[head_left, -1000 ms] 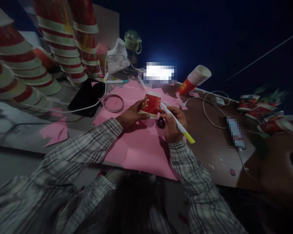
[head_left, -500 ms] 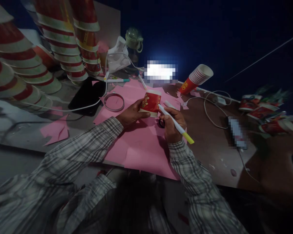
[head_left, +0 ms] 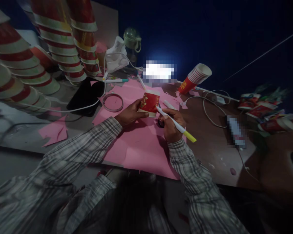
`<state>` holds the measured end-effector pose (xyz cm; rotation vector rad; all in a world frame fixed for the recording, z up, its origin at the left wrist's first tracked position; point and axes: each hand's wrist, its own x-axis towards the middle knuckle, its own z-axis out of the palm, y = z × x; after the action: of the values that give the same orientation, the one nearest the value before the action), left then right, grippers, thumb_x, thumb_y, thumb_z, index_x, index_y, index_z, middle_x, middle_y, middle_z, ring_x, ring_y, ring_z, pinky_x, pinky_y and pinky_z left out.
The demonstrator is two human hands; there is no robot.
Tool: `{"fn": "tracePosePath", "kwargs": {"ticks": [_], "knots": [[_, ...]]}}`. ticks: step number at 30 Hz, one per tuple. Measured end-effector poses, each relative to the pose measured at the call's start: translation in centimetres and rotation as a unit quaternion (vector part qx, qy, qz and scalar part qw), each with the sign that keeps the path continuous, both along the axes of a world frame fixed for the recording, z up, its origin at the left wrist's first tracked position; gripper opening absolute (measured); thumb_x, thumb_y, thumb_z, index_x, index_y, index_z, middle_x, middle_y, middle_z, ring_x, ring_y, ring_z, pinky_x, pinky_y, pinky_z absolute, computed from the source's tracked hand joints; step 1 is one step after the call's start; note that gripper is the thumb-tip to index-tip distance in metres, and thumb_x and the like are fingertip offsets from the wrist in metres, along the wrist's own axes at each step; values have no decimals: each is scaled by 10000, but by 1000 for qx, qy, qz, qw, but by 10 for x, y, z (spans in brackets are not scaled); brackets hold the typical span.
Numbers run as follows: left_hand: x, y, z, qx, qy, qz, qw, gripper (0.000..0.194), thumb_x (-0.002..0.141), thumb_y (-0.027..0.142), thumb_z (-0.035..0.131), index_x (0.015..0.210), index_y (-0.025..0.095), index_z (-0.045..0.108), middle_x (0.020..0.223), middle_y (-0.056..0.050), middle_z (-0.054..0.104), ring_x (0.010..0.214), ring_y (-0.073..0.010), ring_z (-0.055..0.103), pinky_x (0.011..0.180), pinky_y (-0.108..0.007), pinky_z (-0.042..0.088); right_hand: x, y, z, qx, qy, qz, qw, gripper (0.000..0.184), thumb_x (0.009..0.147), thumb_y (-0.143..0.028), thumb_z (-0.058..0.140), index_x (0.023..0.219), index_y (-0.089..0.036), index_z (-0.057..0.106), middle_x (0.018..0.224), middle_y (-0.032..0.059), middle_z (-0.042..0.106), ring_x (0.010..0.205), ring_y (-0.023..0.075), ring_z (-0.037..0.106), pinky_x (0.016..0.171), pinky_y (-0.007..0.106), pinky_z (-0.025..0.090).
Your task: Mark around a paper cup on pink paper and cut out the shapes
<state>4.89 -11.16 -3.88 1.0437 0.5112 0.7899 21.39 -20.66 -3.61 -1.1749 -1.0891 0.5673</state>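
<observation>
Red, gold-printed paper is seen on the small cup (head_left: 150, 102), which is held slightly tilted above the middle of the pink paper (head_left: 136, 146) on the tabletop (head_left: 205, 156); whether its base is rested on the sheets cannot be told. The cup is gripped by the left hand (head_left: 130, 114), closed narrowly around its left side, with the thumb laid along the near lower part. In the right hand (head_left: 174, 126) a white marker (head_left: 178, 126) is pinched like a pen, its yellow end pointed back past the wrist.

Over the last second, the marker's tip has been shifted from the cup's right edge a little inward and lower, so that it is now placed over the lower right of the printed wall. The cup has hardly been moved against the paper, which suggests that it is being steadied while the marker is guided. Whether the wall is actually touched, or any line has been left, is too small to tell.

Behind the right hand, a pale cylinder (head_left: 169, 104) is left lying. By the left hand, a grey ring (head_left: 113, 111) is laid on the paper, seemingly undisturbed.
</observation>
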Motion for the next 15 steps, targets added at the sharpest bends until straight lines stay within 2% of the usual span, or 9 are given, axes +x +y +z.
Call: {"fn": "tracePosePath", "kwargs": {"ticks": [3,7,11,15], "knots": [[1,0,0,2,-3,0,1000,764,628,254,925,1325,178,621,1402,-137,656,1292,-311,623,1140,-466,450,0,-1,-1,12,21,7,1000,228,872,-410,694,1016,-239,739,720,-16,665,597,123,598,519,257,483],[1,1,-2,3,-3,4,1000,756,627,244,927,1318,174,627,1355,-132,678,1264,-308,633,1123,-463,458,-1,0,-2,28,30,-2,999,242,870,-427,706,1032,-249,735,754,-6,685,636,136,636,578,280,542],[0,0,-2,-1,-8,-4,1000,719,652,232,922,1305,176,628,1372,-134,664,1235,-288,642,1100,-443,471,-1,2,-3,25,0,-19,1000,263,878,-452,701,1036,-246,738,848,14,730,681,139,655,626,294,570],[0,0,-6,1,-18,-8,1000,742,667,242,915,1340,195,605,1381,-125,657,1246,-292,641,1105,-467,470,-2,1,-1,19,-32,-28,999,277,886,-465,697,1050,-246,737,888,19,752,673,126,650,605,275,556]]}}
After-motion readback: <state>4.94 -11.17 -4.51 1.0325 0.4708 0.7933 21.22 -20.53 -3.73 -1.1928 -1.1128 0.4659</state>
